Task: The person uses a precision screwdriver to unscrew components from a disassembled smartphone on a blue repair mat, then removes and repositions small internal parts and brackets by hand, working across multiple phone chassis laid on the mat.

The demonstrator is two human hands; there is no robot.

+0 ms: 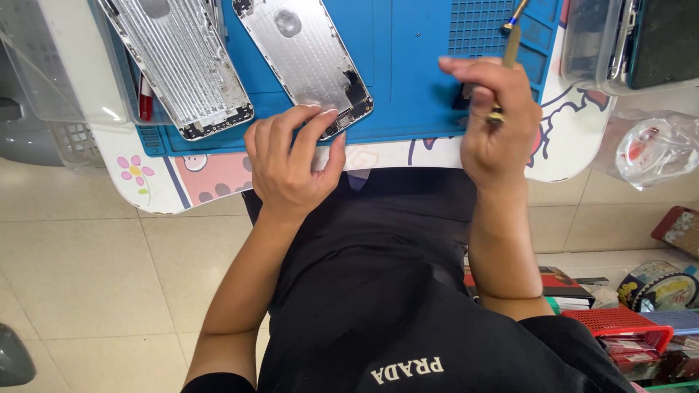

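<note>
My left hand [291, 160] rests at the near edge of a blue work mat [408, 65], its fingertips touching the bottom end of a bare silver phone housing [306, 62] that lies face down on the mat. A second silver housing [178, 65] with a ribbed inner surface lies to its left. My right hand [495, 124] is closed around a thin brass-coloured screwdriver [512, 44], whose tip points away from me over the mat's grid section.
A clear plastic tray [65, 65] sits at the left, and another clear container [626, 44] with dark parts at the right. A clear bag [652, 149] hangs off the table edge. Boxes and a red basket [619, 324] stand on the tiled floor at right.
</note>
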